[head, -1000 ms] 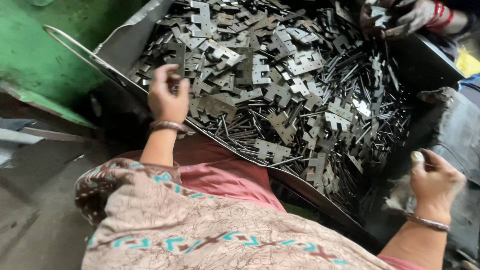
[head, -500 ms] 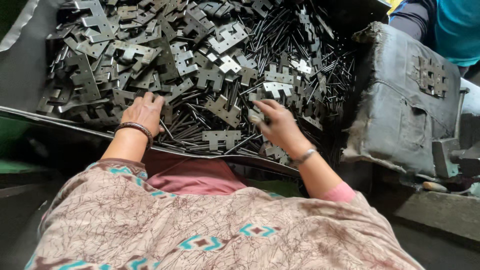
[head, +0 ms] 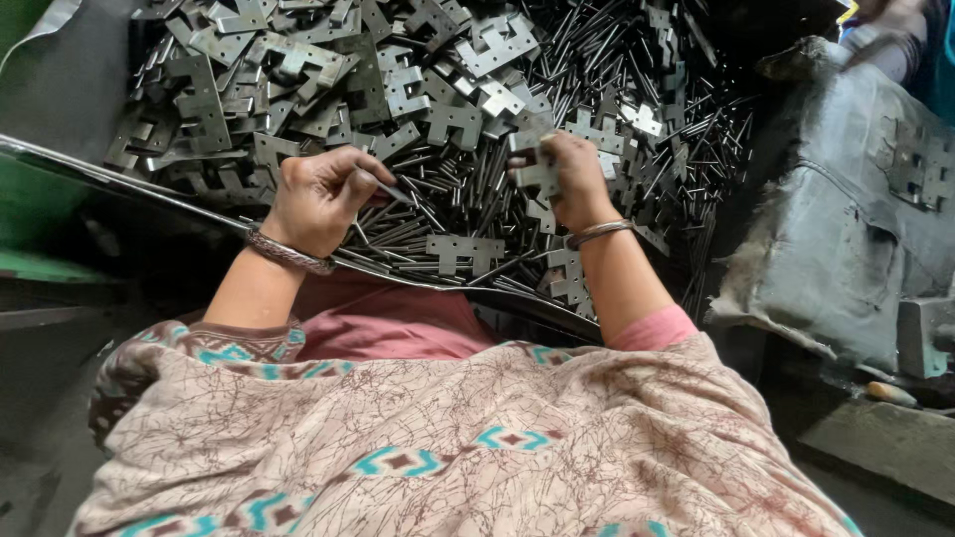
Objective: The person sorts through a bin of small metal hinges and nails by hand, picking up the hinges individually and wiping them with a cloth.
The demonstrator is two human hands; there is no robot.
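A large heap of flat grey metal hinge plates [head: 298, 70] and thin metal pins [head: 597, 60] fills a metal tray [head: 109, 179] in front of me. My left hand [head: 320, 197] is closed around a thin metal pin [head: 383, 186] just above the near part of the heap. To its right, my right hand [head: 575, 179] grips a notched metal plate [head: 535, 159] over the pile. Each wrist wears a metal bangle. A patterned shawl [head: 448, 447] covers my lap below.
A grey, cloth-covered machine block [head: 846, 239] stands at the right, with a few plates [head: 920, 164] on top. Another person's arm [head: 890, 35] shows at the top right corner. A green surface [head: 30, 189] lies at the left.
My left hand has picked a pin out of the heap and my right hand has lifted a plate. The view has shifted slightly, bringing both hands closer together.
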